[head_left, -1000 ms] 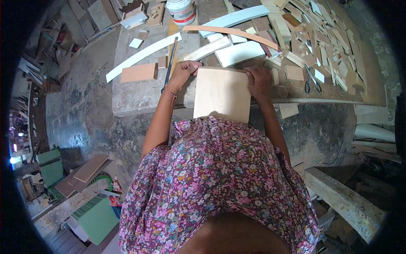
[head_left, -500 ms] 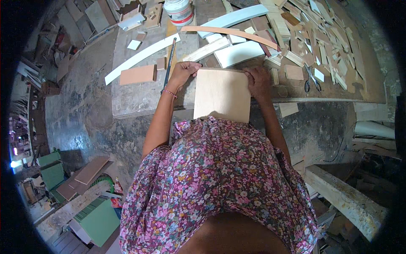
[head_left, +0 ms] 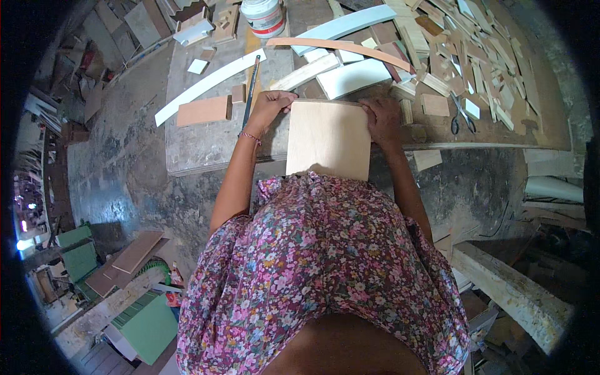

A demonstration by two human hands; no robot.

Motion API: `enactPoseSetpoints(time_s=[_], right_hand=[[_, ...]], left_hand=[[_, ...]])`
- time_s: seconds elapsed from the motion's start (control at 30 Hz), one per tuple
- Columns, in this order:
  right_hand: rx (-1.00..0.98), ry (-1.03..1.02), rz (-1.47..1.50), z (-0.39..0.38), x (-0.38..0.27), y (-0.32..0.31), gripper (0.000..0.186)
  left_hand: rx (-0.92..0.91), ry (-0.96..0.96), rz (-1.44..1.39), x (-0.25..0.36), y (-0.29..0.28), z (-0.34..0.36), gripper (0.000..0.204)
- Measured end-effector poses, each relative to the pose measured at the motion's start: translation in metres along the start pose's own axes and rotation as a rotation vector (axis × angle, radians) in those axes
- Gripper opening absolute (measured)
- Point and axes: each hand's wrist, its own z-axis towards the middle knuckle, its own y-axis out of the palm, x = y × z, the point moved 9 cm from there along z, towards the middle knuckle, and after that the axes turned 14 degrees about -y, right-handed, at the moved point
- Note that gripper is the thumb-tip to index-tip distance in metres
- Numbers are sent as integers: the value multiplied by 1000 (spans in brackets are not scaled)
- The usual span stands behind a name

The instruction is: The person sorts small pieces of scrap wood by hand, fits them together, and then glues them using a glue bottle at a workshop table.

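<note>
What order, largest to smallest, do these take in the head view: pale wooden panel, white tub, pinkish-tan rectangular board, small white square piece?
1. Pale wooden panel, clearly largest.
2. White tub and pinkish-tan rectangular board: too alike to rank.
3. Small white square piece, smallest.
</note>
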Motion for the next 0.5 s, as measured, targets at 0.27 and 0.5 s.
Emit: enactPoseSetpoints(time_s=[0.27,0.5], right_hand=[[63,-18,38,1,-4,-5,14],[8,30,97,0,0,1,19]], left_hand=[[4,8,43,-1,-1,3,12],[16,25,57,-1,-2,2,10]])
